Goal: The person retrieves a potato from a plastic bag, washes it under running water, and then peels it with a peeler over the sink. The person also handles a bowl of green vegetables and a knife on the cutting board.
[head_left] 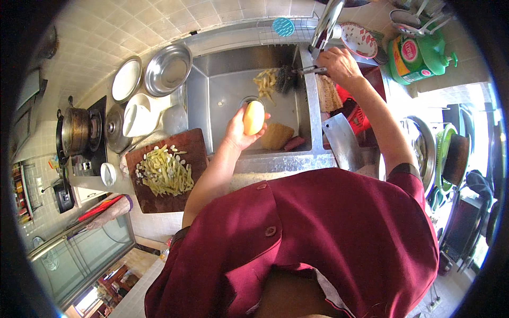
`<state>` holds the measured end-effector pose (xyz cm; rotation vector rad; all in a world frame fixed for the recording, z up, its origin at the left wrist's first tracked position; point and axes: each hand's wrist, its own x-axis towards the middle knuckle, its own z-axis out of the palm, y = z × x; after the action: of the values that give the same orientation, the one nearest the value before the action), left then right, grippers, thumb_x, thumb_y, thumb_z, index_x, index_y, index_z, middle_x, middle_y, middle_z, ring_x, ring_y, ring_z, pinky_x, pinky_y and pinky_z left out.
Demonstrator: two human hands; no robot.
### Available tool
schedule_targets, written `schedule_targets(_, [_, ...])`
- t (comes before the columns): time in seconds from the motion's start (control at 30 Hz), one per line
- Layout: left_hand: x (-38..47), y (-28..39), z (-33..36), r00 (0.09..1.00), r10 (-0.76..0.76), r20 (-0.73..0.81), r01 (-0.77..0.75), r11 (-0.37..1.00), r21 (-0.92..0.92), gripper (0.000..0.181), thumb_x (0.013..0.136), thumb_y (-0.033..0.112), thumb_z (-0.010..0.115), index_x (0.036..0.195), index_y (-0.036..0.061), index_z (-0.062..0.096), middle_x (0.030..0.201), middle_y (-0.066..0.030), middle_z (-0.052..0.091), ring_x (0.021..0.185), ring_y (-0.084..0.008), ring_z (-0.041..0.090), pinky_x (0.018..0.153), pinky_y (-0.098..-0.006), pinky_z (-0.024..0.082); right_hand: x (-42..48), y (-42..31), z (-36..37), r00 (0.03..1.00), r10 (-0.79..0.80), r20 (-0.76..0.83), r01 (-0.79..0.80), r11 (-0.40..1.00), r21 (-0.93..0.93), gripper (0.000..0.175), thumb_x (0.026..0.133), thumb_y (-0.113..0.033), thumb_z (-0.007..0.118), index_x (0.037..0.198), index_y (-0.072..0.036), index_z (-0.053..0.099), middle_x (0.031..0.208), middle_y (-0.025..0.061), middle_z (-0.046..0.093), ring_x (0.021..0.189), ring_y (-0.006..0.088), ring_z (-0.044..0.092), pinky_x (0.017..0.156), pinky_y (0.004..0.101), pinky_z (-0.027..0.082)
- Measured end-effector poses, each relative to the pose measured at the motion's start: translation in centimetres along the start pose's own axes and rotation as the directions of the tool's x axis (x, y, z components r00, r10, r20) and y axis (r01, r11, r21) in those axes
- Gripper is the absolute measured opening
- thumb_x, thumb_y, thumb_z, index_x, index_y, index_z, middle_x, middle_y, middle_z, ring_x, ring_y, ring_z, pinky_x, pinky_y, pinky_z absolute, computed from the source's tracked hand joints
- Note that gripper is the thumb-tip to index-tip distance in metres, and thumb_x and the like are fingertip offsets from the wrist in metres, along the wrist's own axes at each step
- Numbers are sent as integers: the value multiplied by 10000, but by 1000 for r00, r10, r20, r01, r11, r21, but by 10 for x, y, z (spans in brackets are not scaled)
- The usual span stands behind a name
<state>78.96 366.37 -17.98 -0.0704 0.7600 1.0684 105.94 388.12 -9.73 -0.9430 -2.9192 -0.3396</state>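
Note:
My left hand [237, 129] holds a peeled, pale yellow potato [254, 118] above the steel sink basin [222, 119]. My right hand [341, 65] is at the back of the sink divider, close beside the base of the chrome faucet [327, 28]. Just below its fingertips, a narrow metal tool [313, 70], perhaps a peeler, lies across the divider. Whether those fingers grip anything is hidden. Pale peelings [265, 82] lie on the basin floor near the drain. A dark scouring ball [285, 78] is at the basin's right wall.
A cutting board [149, 204] at left carries sliced green vegetables [165, 171] and white pieces. A cleaver [342, 139] rests beside the divider, over the right basin with a red basket [358, 117]. A tan sponge [277, 136] sits in the main basin. Steel bowls [168, 70] stand back left.

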Motion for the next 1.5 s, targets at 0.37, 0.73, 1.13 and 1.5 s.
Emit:
schedule_targets(0.37, [66,-2,28,989,-128,72,128,992,14,426,968,445,391,1181,108,542,1075,-170,627,864,-305,610,722,-397,524,-12,9,6,950,67,-306,40,943,331,432,792,-38,516,1221,-94,532,1176,148,510,1014,329,593,866,379,504])
schedule_targets(0.73, [107,-9,58,985,-123,124,98,977,192,259,934,323,546,1060,97,544,925,-89,592,848,-248,606,782,-399,544,-37,44,-22,977,131,166,-180,928,326,362,799,-107,577,1161,-93,586,1079,156,626,982,337,611,849,412,507])
schedule_targets(1.13, [100,-10,118,946,174,273,-298,135,945,295,899,291,603,1020,22,590,712,-5,594,591,-84,553,501,-253,477,-105,65,76,557,688,465,-650,710,-272,219,873,-227,548,1017,-70,598,995,151,687,919,281,680,756,387,555])
schedule_targets(1.5, [57,6,70,628,339,701,-612,-341,713,173,815,170,610,976,130,658,883,-63,668,858,-258,626,741,-384,487,-84,21,-6,985,135,110,-102,960,-262,71,785,-174,575,850,-152,558,727,27,593,607,216,651,487,386,500])
